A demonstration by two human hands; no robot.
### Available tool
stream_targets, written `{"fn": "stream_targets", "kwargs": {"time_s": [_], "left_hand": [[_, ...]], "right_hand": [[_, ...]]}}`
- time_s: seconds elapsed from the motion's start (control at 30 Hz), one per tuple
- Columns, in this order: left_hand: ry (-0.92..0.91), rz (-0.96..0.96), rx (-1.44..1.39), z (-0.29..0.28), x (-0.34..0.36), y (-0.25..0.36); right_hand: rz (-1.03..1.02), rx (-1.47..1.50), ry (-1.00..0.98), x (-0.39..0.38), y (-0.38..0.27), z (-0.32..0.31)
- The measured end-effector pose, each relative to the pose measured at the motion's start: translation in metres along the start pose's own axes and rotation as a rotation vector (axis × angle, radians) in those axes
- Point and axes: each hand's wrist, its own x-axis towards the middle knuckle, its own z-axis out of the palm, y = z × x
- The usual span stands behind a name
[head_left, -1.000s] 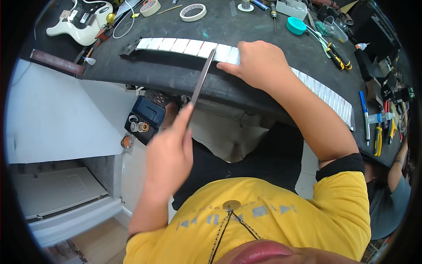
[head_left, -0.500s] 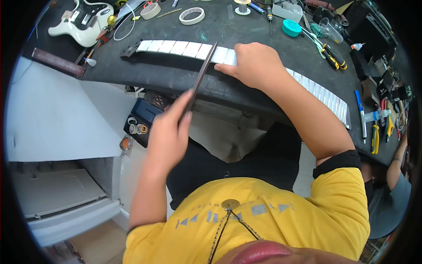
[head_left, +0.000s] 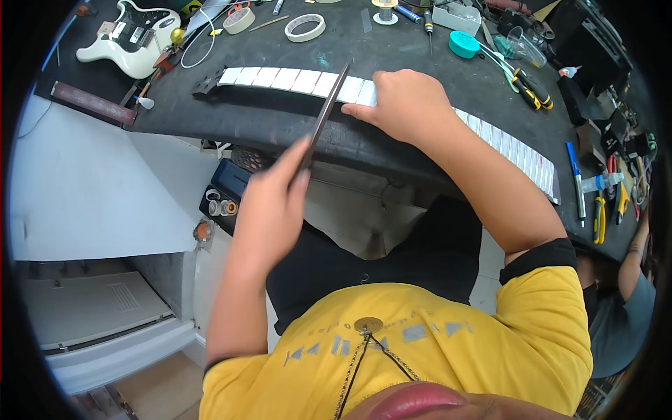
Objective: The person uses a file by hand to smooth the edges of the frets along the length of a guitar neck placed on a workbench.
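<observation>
A guitar neck (head_left: 292, 80) lies across the dark workbench, its fretboard covered in white tape between the frets and its dark headstock at the left. My right hand (head_left: 411, 103) closes over the middle of the neck, thumb on the near edge and fingers over the far side. In my left hand (head_left: 271, 199) is a slim dark metal file (head_left: 327, 112), gripped at its near end. The file slants up and away, and its far part lies over the taped fretboard just left of my right hand. My left hand is slightly blurred.
Tape rolls (head_left: 305, 28) and a solder spool (head_left: 385, 12) sit at the bench's far side. A white guitar body (head_left: 129, 38) is at far left. Pliers (head_left: 535, 89), a turquoise round tin (head_left: 464, 45) and a blue marker (head_left: 575, 175) lie right. Another person's arm (head_left: 633, 248) shows at the right edge.
My left hand and the file have shifted slightly forward and to the right across the neck. My right hand keeps its place on the neck.
</observation>
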Motion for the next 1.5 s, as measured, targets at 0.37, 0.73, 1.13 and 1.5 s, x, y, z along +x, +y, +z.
{"fn": "stream_targets", "kwargs": {"time_s": [0.37,0.73,1.13,1.5], "left_hand": [[-0.010,0.039,0.170,-0.002,0.085,0.012],[0.122,-0.405,-0.326,-0.036,-0.097,0.006],[0.023,-0.166,-0.195,-0.008,-0.029,-0.003],[0.067,0.012,-0.017,0.006,0.008,0.010]], "right_hand": [[-0.066,0.024,-0.026,0.008,-0.011,-0.002],[-0.038,-0.012,-0.112,0.008,-0.003,-0.010],[-0.062,-0.024,-0.029,0.005,-0.002,0.004],[-0.080,0.019,0.022,0.002,0.002,0.003]]}}
